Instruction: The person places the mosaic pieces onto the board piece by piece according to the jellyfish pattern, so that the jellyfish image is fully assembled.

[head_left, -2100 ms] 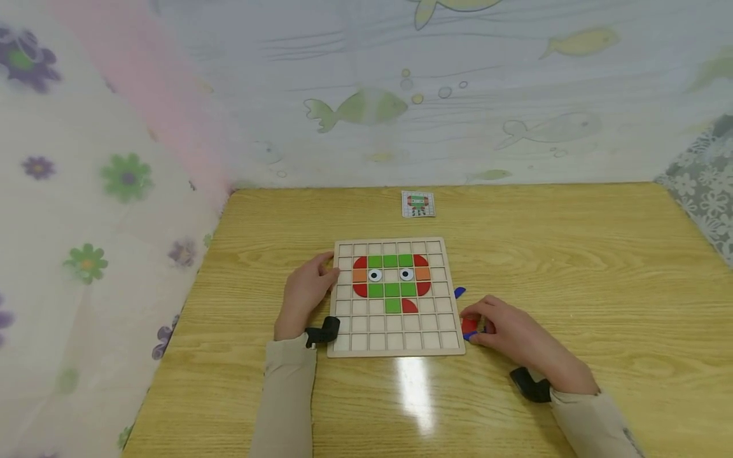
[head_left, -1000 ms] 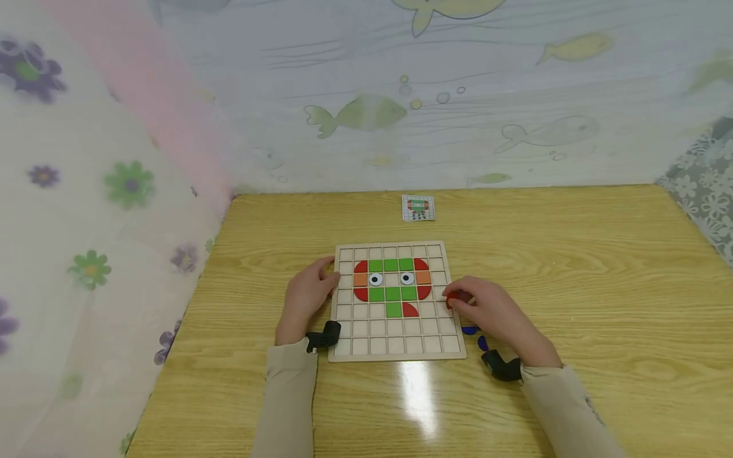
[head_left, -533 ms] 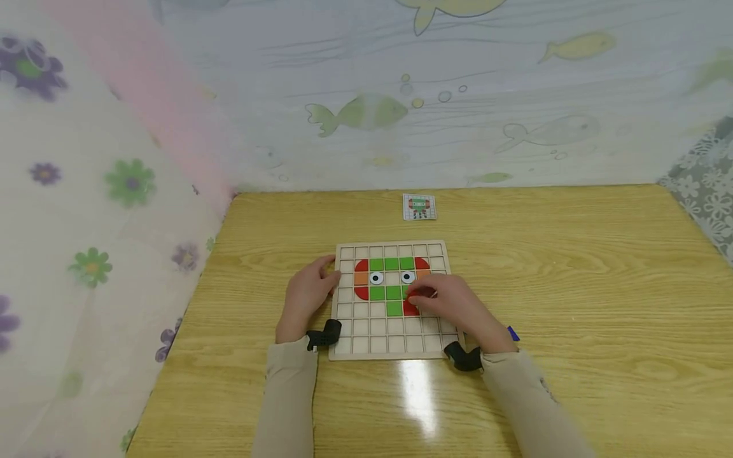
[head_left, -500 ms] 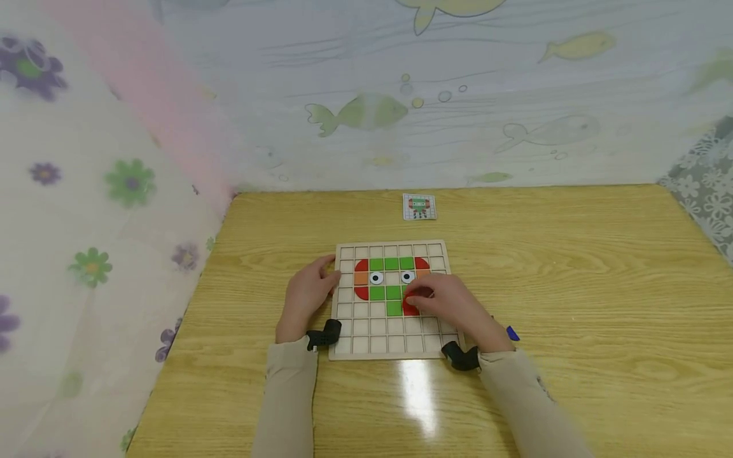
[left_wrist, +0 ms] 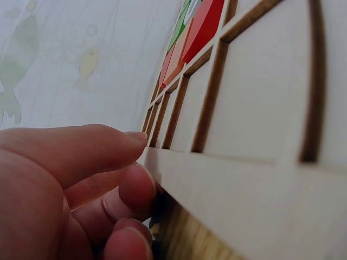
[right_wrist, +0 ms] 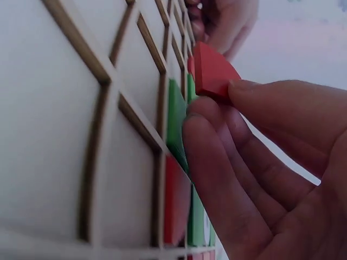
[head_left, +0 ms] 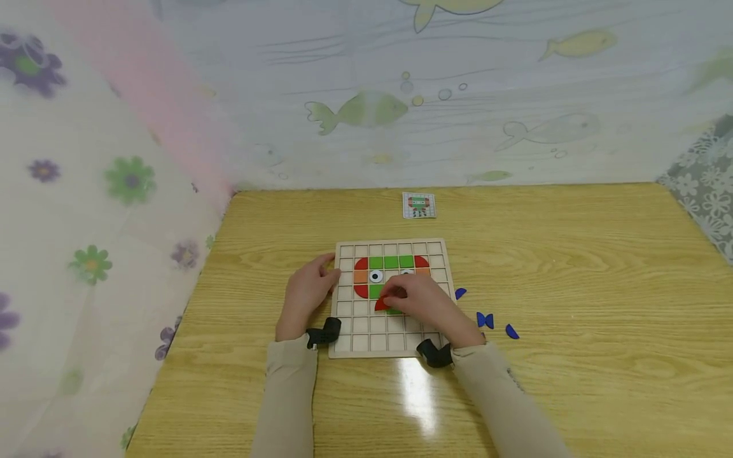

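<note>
A square wooden grid board (head_left: 361, 342) lies on the table, bearing green, red and orange tiles and two round eye pieces, like the left one (head_left: 375, 277). At its left edge my left hand (head_left: 306, 289) grips the rim; in the left wrist view the thumb and fingertips meet the rim (left_wrist: 233, 184). My right hand (head_left: 420, 299) is above the board, pinching a red quarter-circle tile (right_wrist: 214, 73) between thumb and fingers. In the head view this tile is just left of the lower green tile (head_left: 394, 312). The right hand covers the right eye piece partly and several tiles.
Several blue segment-shaped pieces (head_left: 512, 331) lie on the table to the right of the board. A small picture card (head_left: 419, 205) with a similar coloured pattern lies behind the board. A fish-patterned curtain (head_left: 366, 146) hangs along the back edge of the table.
My right hand has picked up the red quarter-circle tile from beside the board and carried it leftward over the grid. The blue pieces have come into view. My left hand stays put.
</note>
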The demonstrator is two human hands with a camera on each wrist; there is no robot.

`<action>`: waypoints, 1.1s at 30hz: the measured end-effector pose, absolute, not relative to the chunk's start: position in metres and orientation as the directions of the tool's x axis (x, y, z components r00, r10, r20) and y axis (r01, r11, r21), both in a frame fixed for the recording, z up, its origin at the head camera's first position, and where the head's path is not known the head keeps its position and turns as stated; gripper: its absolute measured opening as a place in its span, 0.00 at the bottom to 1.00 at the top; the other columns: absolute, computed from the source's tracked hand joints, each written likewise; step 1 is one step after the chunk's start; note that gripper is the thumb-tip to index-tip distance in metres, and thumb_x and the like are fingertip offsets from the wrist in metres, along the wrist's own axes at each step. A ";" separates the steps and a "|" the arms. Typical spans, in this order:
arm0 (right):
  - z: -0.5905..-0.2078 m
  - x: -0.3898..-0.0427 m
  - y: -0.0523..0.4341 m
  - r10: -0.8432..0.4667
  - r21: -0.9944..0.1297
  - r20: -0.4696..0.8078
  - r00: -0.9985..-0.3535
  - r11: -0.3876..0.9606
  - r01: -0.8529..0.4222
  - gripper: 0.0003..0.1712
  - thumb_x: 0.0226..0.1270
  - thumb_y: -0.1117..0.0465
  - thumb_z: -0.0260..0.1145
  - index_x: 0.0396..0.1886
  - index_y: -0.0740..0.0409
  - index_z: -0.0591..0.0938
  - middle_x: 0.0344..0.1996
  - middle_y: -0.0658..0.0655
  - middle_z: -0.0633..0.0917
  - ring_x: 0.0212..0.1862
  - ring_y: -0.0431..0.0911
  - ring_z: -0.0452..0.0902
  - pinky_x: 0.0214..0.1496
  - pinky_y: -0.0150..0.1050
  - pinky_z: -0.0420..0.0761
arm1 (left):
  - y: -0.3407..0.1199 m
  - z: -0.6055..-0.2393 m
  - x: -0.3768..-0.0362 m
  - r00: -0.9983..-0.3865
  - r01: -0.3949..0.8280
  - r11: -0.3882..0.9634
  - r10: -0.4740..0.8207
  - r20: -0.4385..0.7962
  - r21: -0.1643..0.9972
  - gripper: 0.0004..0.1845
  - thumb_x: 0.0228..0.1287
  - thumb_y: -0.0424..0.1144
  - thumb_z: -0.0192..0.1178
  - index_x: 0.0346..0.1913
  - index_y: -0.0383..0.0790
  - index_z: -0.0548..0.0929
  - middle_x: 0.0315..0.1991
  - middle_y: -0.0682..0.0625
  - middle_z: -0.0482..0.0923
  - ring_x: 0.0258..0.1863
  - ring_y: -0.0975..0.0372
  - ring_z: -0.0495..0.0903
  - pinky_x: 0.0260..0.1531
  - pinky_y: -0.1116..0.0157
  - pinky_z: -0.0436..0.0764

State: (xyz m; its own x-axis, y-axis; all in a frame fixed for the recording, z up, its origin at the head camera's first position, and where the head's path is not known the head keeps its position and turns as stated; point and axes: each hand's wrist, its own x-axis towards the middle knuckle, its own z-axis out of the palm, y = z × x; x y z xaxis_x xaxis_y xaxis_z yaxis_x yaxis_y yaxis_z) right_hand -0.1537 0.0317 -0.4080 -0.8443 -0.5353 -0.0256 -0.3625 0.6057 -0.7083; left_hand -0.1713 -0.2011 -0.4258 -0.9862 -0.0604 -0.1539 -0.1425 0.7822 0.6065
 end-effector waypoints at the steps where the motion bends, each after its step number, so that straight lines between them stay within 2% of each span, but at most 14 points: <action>1: -0.408 -0.153 0.030 -0.527 -0.701 -0.032 -0.849 0.618 -0.357 0.02 0.58 0.57 0.63 0.31 0.45 0.82 0.27 0.39 0.79 0.32 0.34 0.73 0.38 0.33 0.72 | -0.201 -0.425 -0.171 -0.986 -0.143 0.784 -0.061 -0.154 0.604 0.24 0.61 0.50 0.53 0.60 0.52 0.69 0.18 0.53 0.73 0.15 0.60 0.70 0.20 0.64 0.66; 10: -0.411 -0.148 0.019 -0.493 -0.615 -0.038 -0.869 0.697 -0.369 0.02 0.57 0.57 0.64 0.30 0.46 0.82 0.27 0.41 0.79 0.32 0.35 0.73 0.37 0.33 0.72 | -0.201 -0.422 -0.171 -0.986 -0.147 0.788 -0.066 -0.155 0.598 0.24 0.61 0.50 0.53 0.60 0.52 0.69 0.19 0.53 0.73 0.16 0.61 0.70 0.22 0.65 0.67; 19: -0.409 -0.146 0.013 -0.500 -0.515 -0.046 -0.865 0.754 -0.409 0.03 0.57 0.57 0.64 0.31 0.46 0.82 0.27 0.42 0.75 0.29 0.37 0.68 0.33 0.32 0.69 | -0.202 -0.421 -0.172 -0.987 -0.137 0.790 -0.060 -0.147 0.597 0.24 0.61 0.50 0.52 0.60 0.51 0.69 0.18 0.53 0.73 0.16 0.60 0.70 0.21 0.64 0.66; 33: -0.408 -0.147 0.038 -0.490 -0.594 -0.004 -0.872 0.703 -0.391 0.06 0.59 0.58 0.62 0.36 0.48 0.83 0.29 0.42 0.77 0.30 0.37 0.69 0.35 0.34 0.70 | -0.199 -0.423 -0.171 -0.985 -0.149 0.789 -0.068 -0.156 0.596 0.24 0.61 0.51 0.52 0.60 0.52 0.70 0.20 0.53 0.72 0.16 0.60 0.69 0.21 0.64 0.66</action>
State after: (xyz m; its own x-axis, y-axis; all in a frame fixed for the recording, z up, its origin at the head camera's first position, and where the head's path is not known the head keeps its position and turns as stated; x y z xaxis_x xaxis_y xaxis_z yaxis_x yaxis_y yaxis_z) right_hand -0.1467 0.0382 -0.4076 -0.8720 -0.4895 -0.0044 -0.3914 0.7025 -0.5944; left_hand -0.1712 -0.1992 -0.4233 -0.9854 -0.0676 -0.1564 -0.1488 0.7889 0.5963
